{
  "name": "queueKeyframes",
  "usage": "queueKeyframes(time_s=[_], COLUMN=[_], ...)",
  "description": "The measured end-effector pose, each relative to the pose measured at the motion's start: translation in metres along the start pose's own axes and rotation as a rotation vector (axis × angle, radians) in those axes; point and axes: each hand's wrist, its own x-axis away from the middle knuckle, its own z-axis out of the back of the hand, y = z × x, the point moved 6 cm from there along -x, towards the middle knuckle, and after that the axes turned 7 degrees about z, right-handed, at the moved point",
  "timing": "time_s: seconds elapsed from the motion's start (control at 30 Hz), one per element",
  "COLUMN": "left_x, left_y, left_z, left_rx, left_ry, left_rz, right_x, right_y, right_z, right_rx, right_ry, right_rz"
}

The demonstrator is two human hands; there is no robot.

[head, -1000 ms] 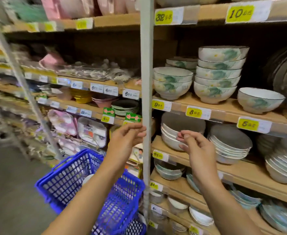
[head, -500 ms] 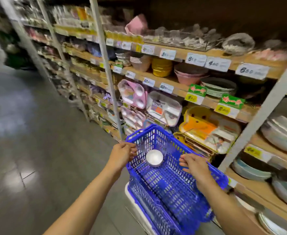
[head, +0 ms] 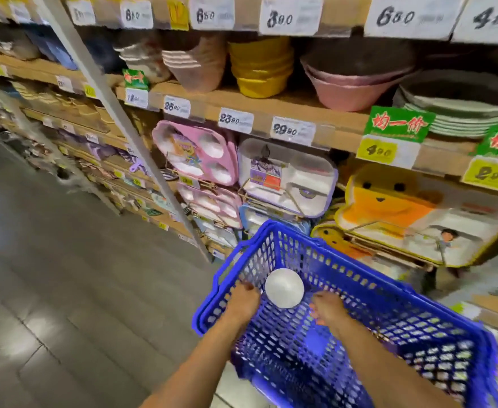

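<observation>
A blue plastic shopping basket (head: pixel 356 279) stands low in front of me beside the shelves. A small white bowl (head: pixel 284 287) lies inside it near the far end. My left hand (head: pixel 243 304) reaches down into the basket just left of the bowl. On the bowl's right is my right hand (head: pixel 328 312), also inside the basket. Both hands point their fingers downward, close to the bowl. Motion blur hides whether either hand touches or holds it.
Wooden shelves with price tags run along the right. They hold children's divided trays in pink (head: pixel 194 151), white (head: pixel 286 178) and yellow (head: pixel 389 207), with stacked yellow bowls (head: pixel 261 66) and pink bowls (head: pixel 351 83) above. A slanted metal post (head: pixel 124 113) stands left. Grey aisle floor (head: pixel 50 290) lies left.
My view swung from the ceramic bowl shelves down to the basket. Both hands dropped from shelf height to the basket rim, then inside beside the white bowl.
</observation>
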Motion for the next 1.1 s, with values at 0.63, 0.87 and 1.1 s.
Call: queueKeyframes(time_s=[0.63, 0.87, 1.1], left_x=[-0.168, -0.127, -0.057], left_y=[-0.058, -0.029, 0.022], left_z=[-0.108, -0.074, -0.044], left_rx=[-0.030, -0.105, 0.061], left_ry=[-0.289, -0.419, -0.639], left_rz=[0.164, 0.041, -0.097], right_x=[-0.095, -0.021, 0.076], right_y=[0.039, 0.016, -0.039], right_z=[-0.064, -0.039, 0.009], right_rx=[0.167, -0.230, -0.374], right_ry=[0.218, 0.248, 0.234], right_rz=[-0.178, -0.201, -0.067])
